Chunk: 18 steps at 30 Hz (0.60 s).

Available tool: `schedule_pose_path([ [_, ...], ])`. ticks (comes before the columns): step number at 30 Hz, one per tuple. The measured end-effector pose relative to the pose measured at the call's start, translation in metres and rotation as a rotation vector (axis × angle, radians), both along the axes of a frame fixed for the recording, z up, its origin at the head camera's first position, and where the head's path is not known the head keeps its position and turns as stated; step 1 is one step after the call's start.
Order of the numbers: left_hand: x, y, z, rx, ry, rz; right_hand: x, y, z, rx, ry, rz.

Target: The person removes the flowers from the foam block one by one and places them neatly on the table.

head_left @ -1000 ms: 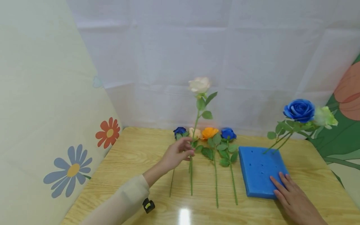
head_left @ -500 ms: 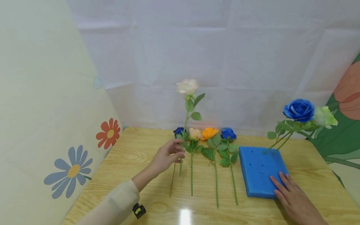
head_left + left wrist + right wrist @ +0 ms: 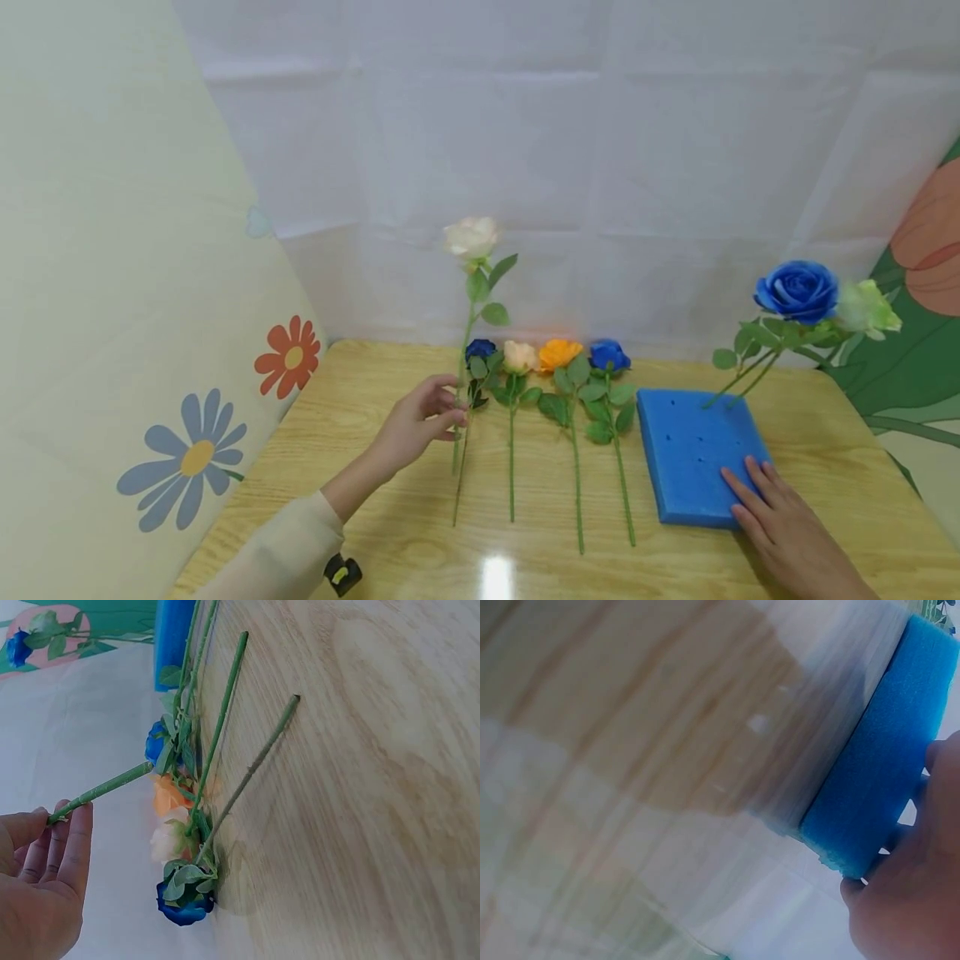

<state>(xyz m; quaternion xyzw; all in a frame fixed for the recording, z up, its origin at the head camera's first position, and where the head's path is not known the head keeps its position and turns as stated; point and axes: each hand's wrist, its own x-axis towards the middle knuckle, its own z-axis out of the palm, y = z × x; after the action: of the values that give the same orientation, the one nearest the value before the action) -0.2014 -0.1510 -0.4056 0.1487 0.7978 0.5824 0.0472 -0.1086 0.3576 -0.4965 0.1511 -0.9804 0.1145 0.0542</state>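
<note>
My left hand (image 3: 416, 425) pinches the green stem of a white rose (image 3: 472, 237) between thumb and fingers, holding it upright above the left part of the table. In the left wrist view the stem's lower end (image 3: 105, 786) pokes out past the fingertips. Close beside it lies a dark blue rose (image 3: 480, 350), then a peach rose (image 3: 520, 357), an orange rose (image 3: 559, 355) and a brighter blue rose (image 3: 609, 357). My right hand (image 3: 795, 533) rests with extended fingers on the near right corner of a blue foam block (image 3: 675, 492) pitted with several small holes.
A large blue rose (image 3: 797, 292) and a pale green-white rose (image 3: 866, 308) stand tilted rightward at the block's far edge. A white cloth (image 3: 480, 125) hangs behind the wooden table (image 3: 405, 533). A flower-printed panel (image 3: 150, 250) borders the left side.
My left hand has carried the white rose leftward, from over the peach rose to beside the dark blue rose's stem. The right hand and the foam block have stayed put.
</note>
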Motion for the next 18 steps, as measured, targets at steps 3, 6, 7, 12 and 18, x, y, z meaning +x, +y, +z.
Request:
schedule_pose_path([
  [3,0.001,-0.004,-0.001,0.001,-0.006,0.005,0.0,0.0,-0.001,0.012,0.025,0.009],
  [6,0.003,-0.008,-0.002,-0.001,-0.011,0.012,0.0,0.001,-0.003,0.024,0.068,0.025],
  [7,0.004,-0.009,-0.003,-0.001,-0.013,0.015,0.0,0.002,-0.003,0.029,0.078,0.03],
  [12,0.006,-0.014,-0.006,-0.002,-0.028,0.023,0.0,0.002,-0.004,0.036,0.098,0.039],
  [18,0.009,-0.02,-0.011,-0.008,-0.04,0.047,0.001,0.002,-0.004,0.007,0.095,0.029],
])
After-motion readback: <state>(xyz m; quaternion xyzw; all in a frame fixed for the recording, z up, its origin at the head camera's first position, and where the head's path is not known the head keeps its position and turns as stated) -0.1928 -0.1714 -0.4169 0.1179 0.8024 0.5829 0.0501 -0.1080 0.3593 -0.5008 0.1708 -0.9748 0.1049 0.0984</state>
